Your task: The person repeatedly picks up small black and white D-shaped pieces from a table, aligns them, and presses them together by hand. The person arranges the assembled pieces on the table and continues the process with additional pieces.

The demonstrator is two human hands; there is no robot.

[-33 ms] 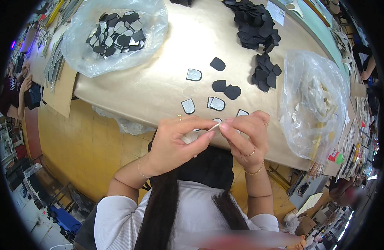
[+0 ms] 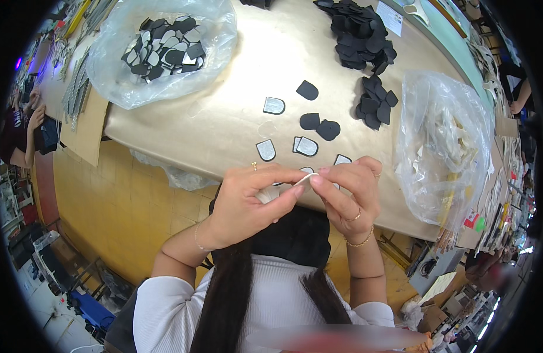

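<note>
1. Beige and glossy, the worktop (image 2: pixel 224 123) runs across the upper half of the view, its near edge just beyond the hands.
2. The left hand (image 2: pixel 248 197) has its fingers closed together, thumb and forefinger pinched on a small thin pale piece (image 2: pixel 306 179) held above the near edge of the worktop.
3. The right hand (image 2: pixel 351 191) meets it from the right, its fingertips pinched on the same pale piece, so both hands clamp it between them.
4. Just beyond the hands, several small tongue-shaped pieces with silvery faces and dark rims (image 2: pixel 265 150) lie flat on the worktop, with another farther off (image 2: pixel 274 106).
5. Plain black pieces of the same shape (image 2: pixel 319 126) lie beside them, and one more lies farther off (image 2: pixel 307 90).
6. A small heap of black pieces (image 2: pixel 375 101) sits to the right, and a bigger black pile (image 2: pixel 359 35) lies at the far right.
7. At far left, a clear plastic bag (image 2: pixel 159 53) holds mixed black and silvery pieces.
8. At right, a second clear bag (image 2: pixel 445 147) holds pale scraps.
9. Another person's arm (image 2: pixel 24 135) shows at the far left edge, well apart from the hands.
</note>
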